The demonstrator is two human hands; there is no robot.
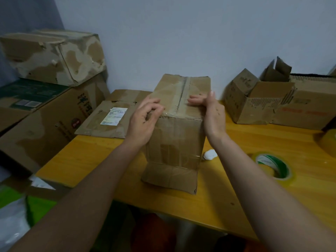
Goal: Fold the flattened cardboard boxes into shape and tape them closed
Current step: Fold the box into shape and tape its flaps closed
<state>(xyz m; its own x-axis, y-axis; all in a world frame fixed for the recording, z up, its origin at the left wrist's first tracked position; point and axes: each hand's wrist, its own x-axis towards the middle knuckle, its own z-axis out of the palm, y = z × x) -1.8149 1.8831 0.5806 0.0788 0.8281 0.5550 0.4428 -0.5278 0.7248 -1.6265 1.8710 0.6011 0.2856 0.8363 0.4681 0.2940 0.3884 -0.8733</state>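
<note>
Nearest the camera, two bare forearms reach forward over the near edge of the yellow counter [227,193] toward the cardboard box [174,135] standing upright in its middle. At the box's foot a bottom flap [170,176] splays out toward the viewer, not yet closed. Just to the right lie a small white object [210,154] and, nearer the edge, a roll of clear tape with a green core [272,167].

The box's long axis runs vertically; its taped top face tilts slightly away, and the centre seam [183,95] runs from the near top edge toward the wall. The left hand [145,120] has its grip curled over the near-left top corner, fingertips pressing the tape end by the seam. The right hand [209,108] lies with fingers straight and flat on the top to the right of the seam, thumb raised.

The step looks like smoothing the tape down. To do it well, I would press from the seam outward and rub the tape's overhang firmly over the near edge onto the front face, while the right hand steadies the tall box against tipping.

Further back, a flattened box with a white label [109,117] lies left, large stacked boxes [51,99] beyond it, and open boxes [258,100] stand right against the wall.
</note>
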